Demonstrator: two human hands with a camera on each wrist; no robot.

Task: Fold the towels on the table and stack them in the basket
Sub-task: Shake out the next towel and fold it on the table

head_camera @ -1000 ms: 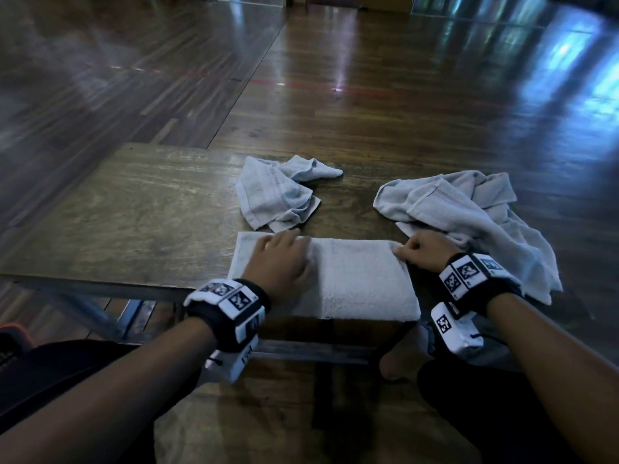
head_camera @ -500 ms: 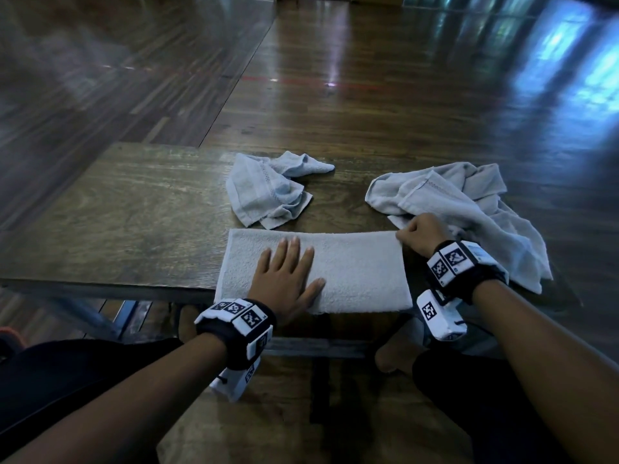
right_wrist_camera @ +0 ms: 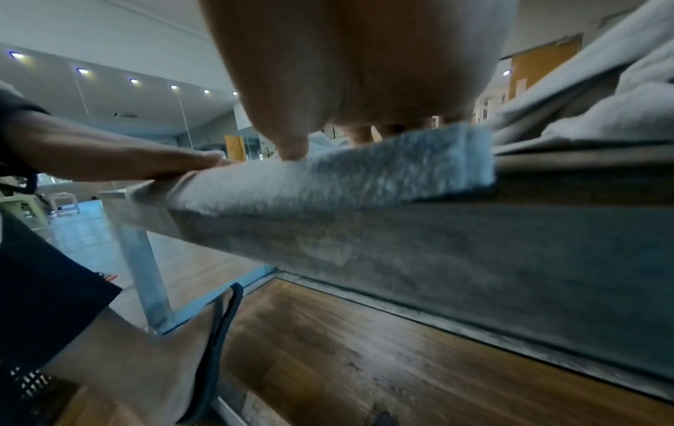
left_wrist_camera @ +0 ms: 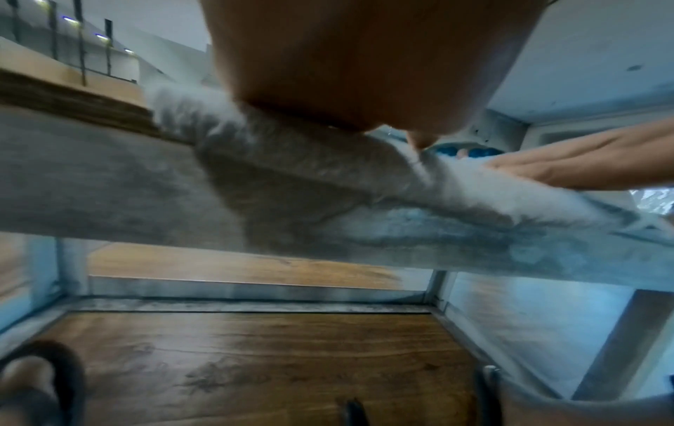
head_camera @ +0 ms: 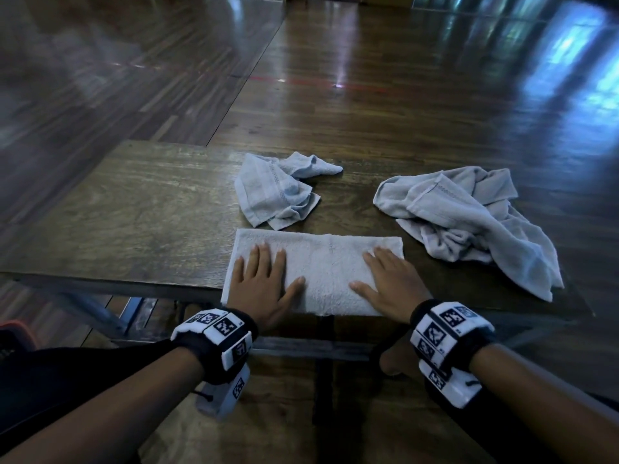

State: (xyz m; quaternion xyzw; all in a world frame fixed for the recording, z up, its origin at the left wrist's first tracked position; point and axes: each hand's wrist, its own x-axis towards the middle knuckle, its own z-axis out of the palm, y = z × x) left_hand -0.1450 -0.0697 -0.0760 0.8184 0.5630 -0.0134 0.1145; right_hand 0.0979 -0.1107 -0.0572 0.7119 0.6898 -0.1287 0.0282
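Note:
A white towel (head_camera: 325, 269), folded into a long strip, lies along the near edge of the wooden table (head_camera: 134, 222). My left hand (head_camera: 264, 279) presses flat on its left half, fingers spread. On the right half my right hand (head_camera: 385, 279) lies flat too. Both wrist views show the towel (left_wrist_camera: 364, 184) (right_wrist_camera: 346, 178) overhanging the table edge under my palms. A small crumpled pale-blue towel (head_camera: 278, 192) sits just behind the strip. A larger crumpled grey towel (head_camera: 469, 216) lies at the right. No basket is in view.
The table's left half (head_camera: 117, 202) is bare wood. Its metal frame and legs (right_wrist_camera: 146, 273) show below the edge. My foot in a sandal (right_wrist_camera: 204, 331) rests on the lower wooden shelf. An orange object (head_camera: 13, 329) peeks in at the far left.
My right hand let go of the towel's right end and now lies flat on it. My left hand slid leftward and spread out. The towel looks smoother.

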